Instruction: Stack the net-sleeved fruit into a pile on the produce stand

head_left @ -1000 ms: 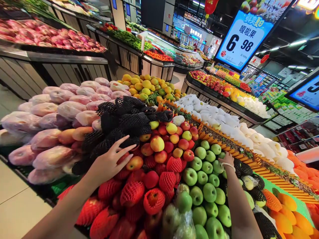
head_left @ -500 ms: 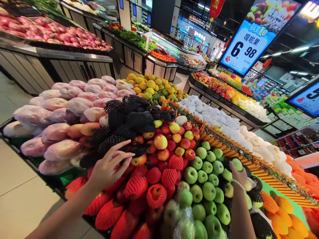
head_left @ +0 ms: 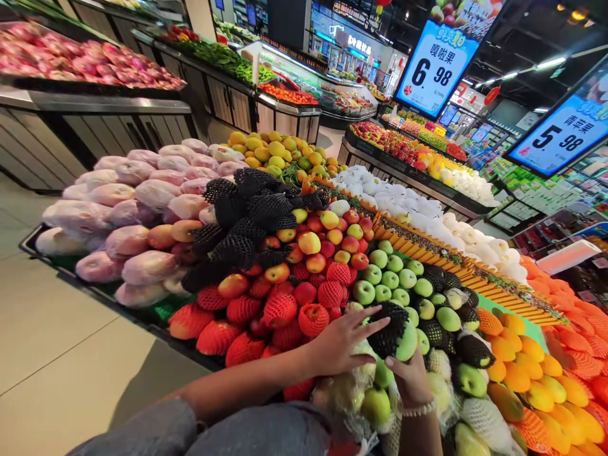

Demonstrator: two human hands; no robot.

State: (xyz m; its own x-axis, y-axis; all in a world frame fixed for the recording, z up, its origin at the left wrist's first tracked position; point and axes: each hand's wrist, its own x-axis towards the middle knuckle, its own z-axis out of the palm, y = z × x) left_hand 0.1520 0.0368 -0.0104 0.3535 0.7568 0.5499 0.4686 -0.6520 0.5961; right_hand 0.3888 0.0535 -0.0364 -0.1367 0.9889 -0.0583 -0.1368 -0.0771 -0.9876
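Note:
My right hand (head_left: pixel 413 378), with a beaded bracelet at the wrist, grips a green apple (head_left: pixel 407 342) from below. A black foam net (head_left: pixel 388 326) covers the left part of this apple. My left hand (head_left: pixel 339 342) reaches in from the left, fingers stretched and spread, its fingertips at the net. Whether they press on it is hard to tell. Loose green apples (head_left: pixel 365 292) lie just behind, and a bagged green apple (head_left: pixel 376 405) sits under the hands. Red-netted apples (head_left: pixel 280 310) are left of my hands.
Black foam nets (head_left: pixel 251 218) are heaped beyond the red apples (head_left: pixel 308 243). Wrapped pink fruit (head_left: pixel 156 193) fills the left side; orange-yellow mangoes (head_left: pixel 529 367) lie at right. An orange fence (head_left: pixel 418 237) divides the display. Price screens (head_left: pixel 427 69) hang above.
My left hand has moved right and nearer, from beside the black nets to the green apple. My right hand has come left and nearer, now with the netted green apple in it.

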